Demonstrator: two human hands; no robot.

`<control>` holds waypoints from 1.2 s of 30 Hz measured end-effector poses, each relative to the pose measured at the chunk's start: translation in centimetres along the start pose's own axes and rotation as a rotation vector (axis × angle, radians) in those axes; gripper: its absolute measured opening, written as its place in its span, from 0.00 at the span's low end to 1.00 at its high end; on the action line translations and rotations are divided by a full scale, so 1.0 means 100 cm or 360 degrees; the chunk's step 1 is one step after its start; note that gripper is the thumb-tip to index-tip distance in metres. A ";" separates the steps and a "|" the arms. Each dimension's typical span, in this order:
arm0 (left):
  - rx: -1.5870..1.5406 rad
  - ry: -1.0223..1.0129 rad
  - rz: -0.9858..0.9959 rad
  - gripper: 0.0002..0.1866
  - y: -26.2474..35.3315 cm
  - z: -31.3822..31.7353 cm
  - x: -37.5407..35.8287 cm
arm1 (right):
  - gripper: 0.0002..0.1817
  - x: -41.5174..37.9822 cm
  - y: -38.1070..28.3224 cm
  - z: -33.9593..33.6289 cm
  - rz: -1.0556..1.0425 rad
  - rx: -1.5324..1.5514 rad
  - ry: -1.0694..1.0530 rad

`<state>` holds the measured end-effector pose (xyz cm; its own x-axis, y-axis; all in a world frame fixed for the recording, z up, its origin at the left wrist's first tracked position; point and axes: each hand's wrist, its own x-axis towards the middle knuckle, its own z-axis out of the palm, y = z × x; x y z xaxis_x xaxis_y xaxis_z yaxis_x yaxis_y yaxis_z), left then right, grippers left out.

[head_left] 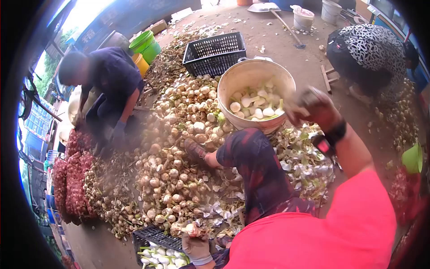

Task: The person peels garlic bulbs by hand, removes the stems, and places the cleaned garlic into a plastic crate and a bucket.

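My left hand (196, 249), in a pale glove, is closed on a pinkish garlic bulb (191, 230) low in the view, just above a black crate (156, 238) of trimmed white garlic. Raised on the right, my right hand (313, 107) has its fingers curled and is blurred. What it grips, if anything, I cannot make out. Left of that hand stands a large cream bucket (233, 107) with peeled white garlic bulbs (260, 104) inside. A wide heap of unpeeled garlic (172, 179) spreads in front of my bent leg (260, 175).
Garlic skins (309, 163) litter the ground right of my leg. A black crate (215, 56) stands behind the heap. One person (112, 76) bends at the left beside red net sacks (74, 179); another person (367, 56) stoops at the right. A shovel (286, 26) lies at the back.
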<state>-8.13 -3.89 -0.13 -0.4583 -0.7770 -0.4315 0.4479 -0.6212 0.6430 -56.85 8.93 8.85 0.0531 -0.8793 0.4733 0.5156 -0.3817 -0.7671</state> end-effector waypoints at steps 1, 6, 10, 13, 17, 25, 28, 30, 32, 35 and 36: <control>0.0018 -0.0015 -0.0036 0.23 -0.001 -0.005 0.002 | 0.19 0.003 -0.018 0.032 0.0230 -0.0466 -0.0318; 0.0997 -0.0005 -0.0121 0.21 0.005 0.068 -0.006 | 0.22 0.016 0.090 0.132 0.1166 -0.1904 0.0212; 0.2368 -0.0153 0.1105 0.31 -0.014 0.045 0.001 | 0.16 0.053 0.211 0.184 0.1375 -0.1095 0.0136; 0.2465 0.0137 0.1005 0.34 0.003 0.026 -0.014 | 0.18 0.070 0.258 0.210 0.1256 -0.0645 0.0371; 0.2330 -0.0053 0.1316 0.36 0.015 0.004 -0.028 | 0.24 0.073 0.275 0.210 0.1282 -0.0138 0.0303; 0.2187 -0.0048 0.1477 0.33 0.000 -0.005 -0.020 | 0.21 0.070 0.268 0.212 0.1533 -0.0273 0.0323; 0.2087 -0.0092 0.1383 0.35 -0.001 -0.009 -0.022 | 0.15 0.070 0.259 0.216 0.1631 -0.0351 0.0299; 0.2075 -0.0090 0.1364 0.37 0.002 -0.007 -0.024 | 0.11 0.072 0.255 0.219 0.1668 -0.0324 0.0301; 0.1383 -0.0050 0.0946 0.30 -0.005 -0.006 -0.028 | 0.11 0.062 0.263 0.219 0.1527 -0.0138 0.0350; 0.0999 0.0039 0.0351 0.29 -0.020 -0.034 -0.016 | 0.11 0.059 0.267 0.215 0.1242 -0.0273 0.0142; 0.0056 0.0007 -0.0016 0.30 -0.028 -0.038 -0.012 | 0.11 0.061 0.264 0.219 0.1356 -0.0041 0.0213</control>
<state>-5.96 -1.61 -3.79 -0.4592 -0.7714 -0.4405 0.4164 -0.6249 0.6604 -24.18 -0.28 0.92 0.3109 -0.8943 -0.3218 0.3259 0.4183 -0.8478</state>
